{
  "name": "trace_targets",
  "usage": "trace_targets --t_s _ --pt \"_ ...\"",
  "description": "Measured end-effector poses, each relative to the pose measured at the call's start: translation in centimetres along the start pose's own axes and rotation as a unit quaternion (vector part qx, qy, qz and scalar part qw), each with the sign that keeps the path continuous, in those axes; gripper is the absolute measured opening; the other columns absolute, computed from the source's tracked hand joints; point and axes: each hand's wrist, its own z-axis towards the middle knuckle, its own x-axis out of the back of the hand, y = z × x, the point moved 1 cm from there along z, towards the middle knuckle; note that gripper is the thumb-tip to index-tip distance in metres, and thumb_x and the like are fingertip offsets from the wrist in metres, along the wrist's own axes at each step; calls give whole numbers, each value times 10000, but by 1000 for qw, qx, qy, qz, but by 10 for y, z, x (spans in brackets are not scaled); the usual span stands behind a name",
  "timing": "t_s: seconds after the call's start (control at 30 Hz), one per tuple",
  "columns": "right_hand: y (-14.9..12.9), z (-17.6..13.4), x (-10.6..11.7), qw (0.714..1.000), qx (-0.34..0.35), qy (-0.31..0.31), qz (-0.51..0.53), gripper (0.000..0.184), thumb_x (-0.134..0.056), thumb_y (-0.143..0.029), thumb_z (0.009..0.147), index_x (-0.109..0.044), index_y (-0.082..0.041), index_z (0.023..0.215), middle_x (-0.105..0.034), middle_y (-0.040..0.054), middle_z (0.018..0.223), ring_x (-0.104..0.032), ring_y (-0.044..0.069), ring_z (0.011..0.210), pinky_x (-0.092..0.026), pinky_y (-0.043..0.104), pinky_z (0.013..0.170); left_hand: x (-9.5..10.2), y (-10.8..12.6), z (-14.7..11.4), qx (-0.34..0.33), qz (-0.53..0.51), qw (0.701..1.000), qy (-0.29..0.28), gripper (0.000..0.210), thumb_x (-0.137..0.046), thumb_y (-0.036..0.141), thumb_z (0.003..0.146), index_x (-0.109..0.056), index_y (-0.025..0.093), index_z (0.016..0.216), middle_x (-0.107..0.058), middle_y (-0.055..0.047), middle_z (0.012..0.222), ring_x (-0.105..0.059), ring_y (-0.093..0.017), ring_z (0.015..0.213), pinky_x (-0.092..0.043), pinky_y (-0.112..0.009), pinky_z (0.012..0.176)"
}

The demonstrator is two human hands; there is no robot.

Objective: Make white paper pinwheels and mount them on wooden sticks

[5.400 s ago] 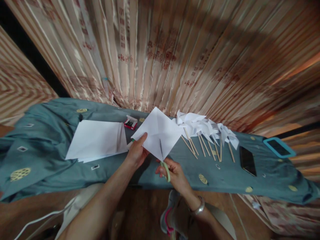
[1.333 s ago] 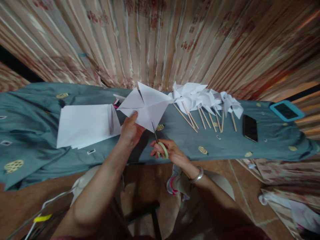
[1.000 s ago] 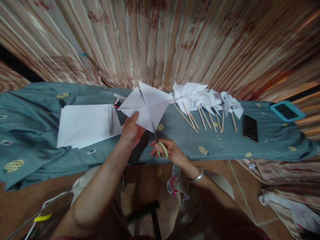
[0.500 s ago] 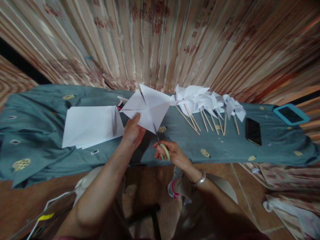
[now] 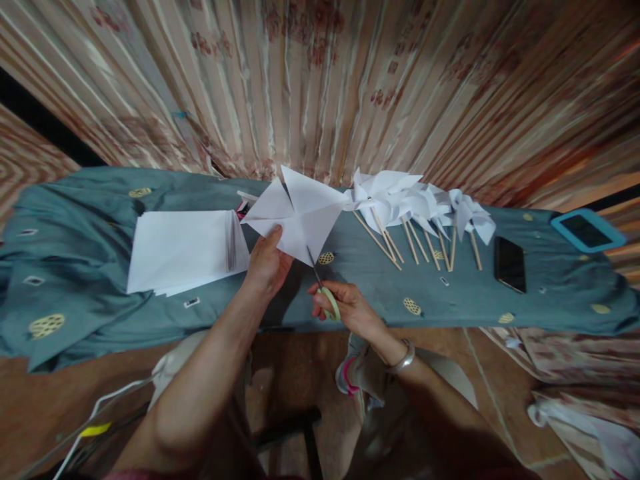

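Curtain (image 5: 310, 93) across the far side. Counter (image 5: 375, 300), cloth-covered, runs left to right in front of it. Paper stack (image 5: 180, 247) at left, pinwheels (image 5: 385, 187) bunched right of middle, far side.

Sheet (image 5: 317, 213) is held over mid-counter between those two, turned like a diamond. Slits run in from its far and left corners. No cut visible at the right corner, but white pinwheels behind it make that hard to read.

Step, my read: slitting the near corner. Next move calls for closing the blades toward the centre, stopping short to leave the middle whole, sheet kept steady.

Left hand (image 5: 270, 263): clamped on the sheet's near-left edge, thumb on top, fingers under. Right hand (image 5: 347, 307): just nearer than the near corner, fingers wrapped round the scissors (image 5: 334, 303) handles. Scissors point far and slightly left; one blade over the sheet, other hidden, so can't tell blade gap.
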Motion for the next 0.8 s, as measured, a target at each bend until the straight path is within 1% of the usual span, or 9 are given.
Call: trace_targets --t_s 0.17,0.23,0.37,0.47,0.57,0.7,0.8 --pt "2 1 0 1000 -6 2 12 471 -774 -586 627 -618 -181 810 -619 -43 567 -510 76 465 -389 215 481 0 1 0 7 -2 1000 9 139 -716 194 760 -659 162 883 -745 -21 813 -705 -201 934 -559 -305 869" --pt "2 2 0 1000 -8 3 14 468 -776 -579 626 -614 -180 811 -613 -44 563 -505 75 459 -387 215 479 -1 1 -1 7 4 1000 13 124 -715 158 740 -662 177 850 -745 -12 800 -706 -201 920 -568 -299 840" --pt "2 2 0 1000 -14 6 11 483 -789 -571 610 -616 -175 823 -613 -43 559 -501 74 457 -385 214 480 -5 3 -3 -3 37 999 2 226 -696 8 617 -656 193 742 -721 13 681 -709 -204 851 -569 -308 815" --pt "2 2 0 1000 -14 7 14 489 -791 -571 606 -618 -171 830 -615 -41 559 -505 75 458 -385 215 482 -8 4 -5 -7 51 999 9 332 -675 -55 545 -662 209 745 -683 43 592 -708 -192 784 -559 -297 797" --pt "1 2 0 1000 -12 7 15 475 -794 -564 610 -618 -176 820 -622 -44 562 -510 74 456 -383 214 479 -10 4 -6 -10 58 998 12 379 -697 -45 529 -671 211 807 -664 62 567 -705 -174 742 -545 -277 767" --pt "1 2 2 1000 -8 8 12 473 -789 -571 618 -628 -180 829 -633 -44 566 -524 76 468 -388 212 481 -11 1 -8 -1 78 997 15 319 -721 -19 522 -648 196 746 -637 69 531 -673 -150 642 -523 -251 695" --pt "2 2 3 1000 -6 12 9 475 -781 -575 629 -634 -179 847 -635 -43 574 -531 77 482 -395 212 491 -11 0 -10 8 75 997 6 300 -691 -36 514 -628 186 707 -639 57 543 -670 -153 647 -518 -261 707"
